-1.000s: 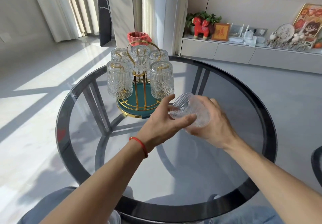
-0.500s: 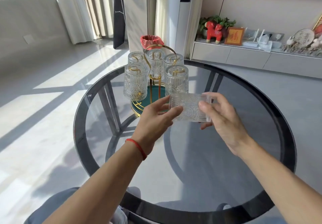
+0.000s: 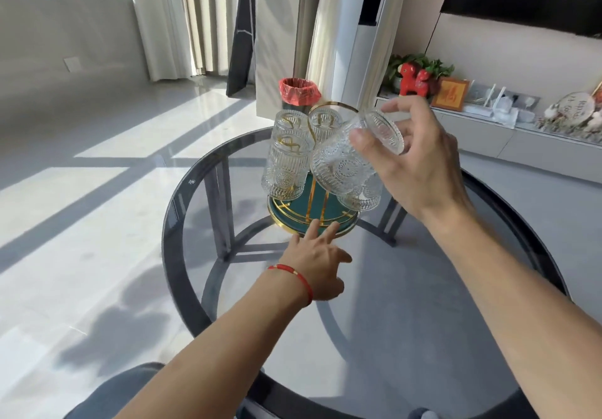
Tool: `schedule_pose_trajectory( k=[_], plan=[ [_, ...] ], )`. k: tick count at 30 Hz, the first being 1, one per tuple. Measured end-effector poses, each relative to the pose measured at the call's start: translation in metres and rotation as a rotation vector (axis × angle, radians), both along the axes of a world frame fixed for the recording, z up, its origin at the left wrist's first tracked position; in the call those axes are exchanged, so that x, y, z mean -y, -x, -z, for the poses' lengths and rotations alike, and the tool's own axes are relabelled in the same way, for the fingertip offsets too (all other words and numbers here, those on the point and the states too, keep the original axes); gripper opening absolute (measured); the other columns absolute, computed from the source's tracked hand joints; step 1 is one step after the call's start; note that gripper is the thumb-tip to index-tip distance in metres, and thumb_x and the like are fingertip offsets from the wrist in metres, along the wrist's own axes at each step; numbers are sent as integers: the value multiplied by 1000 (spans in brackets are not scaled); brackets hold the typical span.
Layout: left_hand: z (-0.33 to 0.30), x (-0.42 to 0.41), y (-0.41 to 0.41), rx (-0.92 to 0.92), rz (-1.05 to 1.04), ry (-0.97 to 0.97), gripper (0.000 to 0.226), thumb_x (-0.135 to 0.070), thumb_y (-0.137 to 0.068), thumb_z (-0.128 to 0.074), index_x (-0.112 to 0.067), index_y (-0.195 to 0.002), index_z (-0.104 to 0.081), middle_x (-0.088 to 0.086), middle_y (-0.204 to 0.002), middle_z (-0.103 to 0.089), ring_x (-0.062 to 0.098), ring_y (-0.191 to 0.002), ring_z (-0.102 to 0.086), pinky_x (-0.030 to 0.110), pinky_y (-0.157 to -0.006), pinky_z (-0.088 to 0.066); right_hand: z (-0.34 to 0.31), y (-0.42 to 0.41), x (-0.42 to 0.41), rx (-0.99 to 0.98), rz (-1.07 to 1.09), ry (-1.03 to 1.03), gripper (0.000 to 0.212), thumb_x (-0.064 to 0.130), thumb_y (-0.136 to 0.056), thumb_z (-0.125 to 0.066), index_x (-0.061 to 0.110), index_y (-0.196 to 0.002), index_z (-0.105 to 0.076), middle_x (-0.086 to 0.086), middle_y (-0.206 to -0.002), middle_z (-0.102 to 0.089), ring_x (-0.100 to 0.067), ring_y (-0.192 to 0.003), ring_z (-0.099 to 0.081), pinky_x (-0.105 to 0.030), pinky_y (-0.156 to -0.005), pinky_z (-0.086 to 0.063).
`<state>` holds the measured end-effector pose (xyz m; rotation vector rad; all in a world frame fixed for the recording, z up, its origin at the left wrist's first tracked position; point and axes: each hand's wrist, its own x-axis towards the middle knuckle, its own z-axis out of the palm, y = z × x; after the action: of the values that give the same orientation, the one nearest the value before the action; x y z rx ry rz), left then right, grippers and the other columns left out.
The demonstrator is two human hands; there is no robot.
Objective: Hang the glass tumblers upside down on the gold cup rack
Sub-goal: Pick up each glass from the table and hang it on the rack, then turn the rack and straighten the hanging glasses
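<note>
Your right hand (image 3: 413, 161) grips one glass tumbler (image 3: 350, 154) around its upper body near the base, thumb on the near side and the other fingers wrapped behind. The tumbler is tilted, base up and to the right, mouth down and to the left, and sits in front of the gold cup rack (image 3: 312, 213), partly covering the tumblers already hung there. Your left hand (image 3: 317, 260) is open and holds nothing; its fingertips reach the near edge of the rack's green, gold-rimmed base, apparently to steady it.

Handling: the tumbler is rigid pressed glass with ribbed, embossed walls. Judge it moderately heavy for its size, brittle, and likely to chip if knocked against its neighbours or a metal prong. The ribbing probably gives good purchase, so a firm grip around the body near the base, as held now, seems sound; it also leaves the mouth free to pass over a prong.

Count: one tumbler in hand. On the rack, three hung tumblers are clear: two at the left (image 3: 286, 164) and one at the back under the loop handle. Part of a fourth (image 3: 363, 198) shows below the held one. Any others are hidden behind it. One rack stands on one round glass counter (image 3: 202, 171).
</note>
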<state>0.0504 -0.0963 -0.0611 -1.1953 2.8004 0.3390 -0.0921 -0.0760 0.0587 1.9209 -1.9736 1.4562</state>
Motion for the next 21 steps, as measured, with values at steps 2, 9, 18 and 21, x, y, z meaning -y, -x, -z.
schedule_pose_trajectory(
  k=[2,9,18,21],
  plan=[
    [1,2,-3,-19,16,-6,57,-30,-93,-65,-32,-148,-51,12,-171,-10,38,-153,-9,57,-118,-32,-6,-6,8,-90,10,8,63,71,-83,-64,25,-127,-57,-5,-103,-72,-26,-96,-66,-39,-75,-53],
    [0,6,-9,-102,21,8,47,-30,-94,-64,-27,-142,-59,16,-161,-24,32,-149,-18,49,-115,-38,1,-18,29,-311,-15,22,64,65,-83,-69,19,-127,-57,-7,-105,-70,-32,-93,-66,-32,-70,-38],
    [4,-2,0,-52,-13,97,45,-26,-93,-63,-22,-138,-62,24,-165,-15,39,-151,-15,46,-115,-35,36,-21,50,-418,-47,-36,61,73,-77,-58,25,-113,-65,2,-107,-78,-27,-98,-52,-44,-88,-45],
    [5,-8,5,-31,-28,147,43,-26,-92,-61,-18,-134,-63,28,-160,-20,42,-147,-18,48,-113,-36,47,-20,54,-494,-7,-35,57,76,-77,-58,29,-109,-64,4,-100,-78,-25,-99,-52,-42,-83,-37]
  ],
)
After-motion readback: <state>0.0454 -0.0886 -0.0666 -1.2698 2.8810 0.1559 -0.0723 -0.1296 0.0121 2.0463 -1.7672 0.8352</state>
